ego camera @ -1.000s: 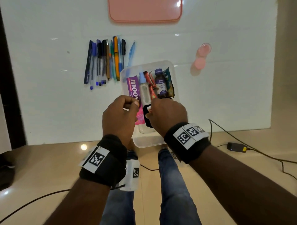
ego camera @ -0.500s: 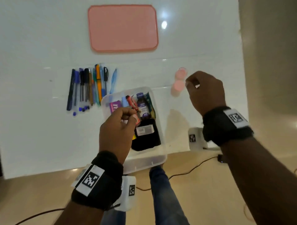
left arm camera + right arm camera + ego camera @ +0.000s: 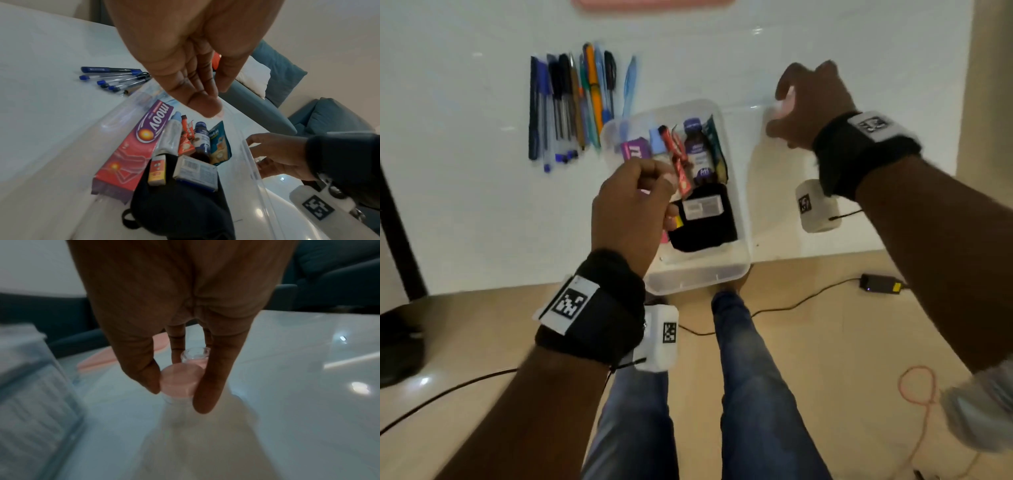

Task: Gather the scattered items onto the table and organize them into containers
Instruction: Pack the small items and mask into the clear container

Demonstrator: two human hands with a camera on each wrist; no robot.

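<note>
Your right hand (image 3: 180,331) reaches down over the small pink-lidded jar (image 3: 180,381), thumb and fingers closed on the sides of its lid; the jar stands on the white table (image 3: 465,205) to the right of the clear plastic box (image 3: 743,219). Only the right wrist view shows this pinch, and a second clear jar (image 3: 195,353) just behind the first; from the head view your hand (image 3: 808,106) hides both.

Your left hand (image 3: 630,209) hovers over the box's near-left part. The head view shows its fingers curled, the left wrist view shows the hand (image 3: 191,61) loosely bent with nothing in it.

The left wrist view reads "moov" on the red and purple carton (image 3: 131,146) inside the box, beside a barcoded white packet (image 3: 195,172) lying on black cloth (image 3: 180,207). Other labels are too blurred.

Left of the box lies a row of pens (image 3: 578,102).
</note>
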